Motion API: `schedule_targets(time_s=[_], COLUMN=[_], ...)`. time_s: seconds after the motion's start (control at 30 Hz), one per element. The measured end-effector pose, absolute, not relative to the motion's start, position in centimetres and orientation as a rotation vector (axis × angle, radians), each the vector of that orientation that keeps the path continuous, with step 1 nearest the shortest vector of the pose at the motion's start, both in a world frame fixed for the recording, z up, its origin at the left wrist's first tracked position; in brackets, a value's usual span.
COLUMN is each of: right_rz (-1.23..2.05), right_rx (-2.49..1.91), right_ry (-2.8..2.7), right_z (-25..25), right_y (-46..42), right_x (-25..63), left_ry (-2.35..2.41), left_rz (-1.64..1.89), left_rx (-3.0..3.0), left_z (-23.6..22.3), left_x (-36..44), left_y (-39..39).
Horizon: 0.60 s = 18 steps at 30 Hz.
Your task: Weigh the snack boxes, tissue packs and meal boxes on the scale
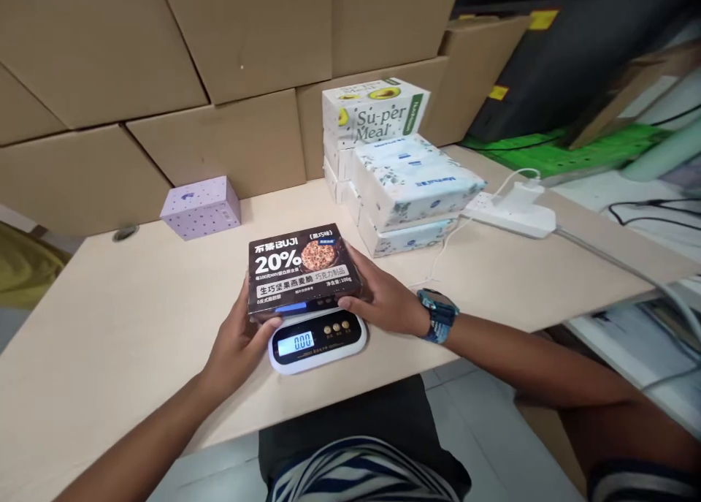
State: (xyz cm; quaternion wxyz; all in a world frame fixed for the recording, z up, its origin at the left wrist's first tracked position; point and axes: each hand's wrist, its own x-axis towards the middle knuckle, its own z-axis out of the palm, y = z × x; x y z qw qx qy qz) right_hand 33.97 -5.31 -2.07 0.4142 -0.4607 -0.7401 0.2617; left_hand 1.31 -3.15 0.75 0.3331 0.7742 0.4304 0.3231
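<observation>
Between my two hands is a dark brown snack box (296, 268) with white lettering, "20%" and a round cookie picture on its face. My left hand (238, 334) grips its left end, thumb along the lower front edge. The opposite end is in my right hand (380, 294), its thumb on the front corner. Directly beneath is a white digital kitchen scale (320, 348), its lit display reading 0.00. The box hides the weighing plate, so I cannot tell whether they touch.
Behind to the left sits a purple spotted box (201, 208). A "Su-per Meal" box (375, 115) tops a stack beside tissue packs (413, 180). Right of them lies a white power strip (512, 213) with cables. Stacked cardboard boxes (219, 151) line the back of the table (142, 326).
</observation>
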Motion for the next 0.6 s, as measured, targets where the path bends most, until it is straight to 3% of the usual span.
schedule_targets(time_s=[0.23,0.47,0.6], right_rz=[0.518,0.349,0.303], right_rx=[-1.149,-1.532,-1.731], right_ry=[-1.77,-1.583,-1.623], right_z=[0.2,-1.8,-2.0], right_y=[-10.3,-19.3,-20.2], right_x=[35.9,45.6,49.2], left_ry=[1.155,0.491,0.402], left_rz=[0.949,0.578,0.333], left_rx=[2.401,2.477,2.415], left_z=[3.9,4.3,3.9], left_x=[2.9,11.8,15.4], left_y=[-6.2,-5.9,-4.8])
